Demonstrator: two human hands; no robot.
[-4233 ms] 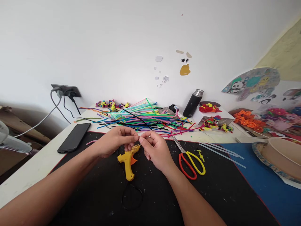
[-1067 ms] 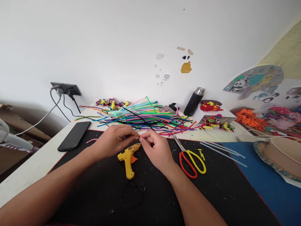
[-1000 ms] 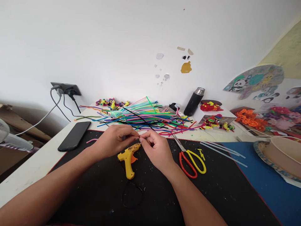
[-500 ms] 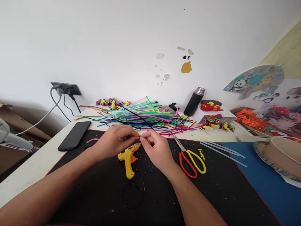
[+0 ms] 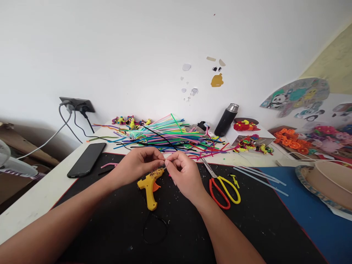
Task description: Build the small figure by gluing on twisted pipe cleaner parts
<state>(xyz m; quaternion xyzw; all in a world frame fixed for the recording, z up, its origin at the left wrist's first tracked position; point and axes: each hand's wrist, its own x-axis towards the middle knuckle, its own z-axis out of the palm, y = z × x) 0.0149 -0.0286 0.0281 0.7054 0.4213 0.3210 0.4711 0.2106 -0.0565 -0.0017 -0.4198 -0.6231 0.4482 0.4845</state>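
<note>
My left hand and my right hand meet fingertip to fingertip above the black mat. Both are closed in a pinch, and what lies between the fingers is too small to make out. A bit of pink shows under my right hand. Just below the fingertips lies a yellow glue gun with an orange trigger, its nozzle pointing up toward my hands. Scissors with one red and one yellow handle rest open-bladed to the right of my right hand. Beside them is a small bent yellow piece.
Behind my hands spreads a heap of coloured pipe cleaners. A black phone lies left. At the back right stand a black flask and small pipe-cleaner figures. Clear glue sticks and a round basket are further right.
My hands stay pinched together, with the fingers shifted slightly. A pink bit now shows under my right hand. The view has tilted a little.
</note>
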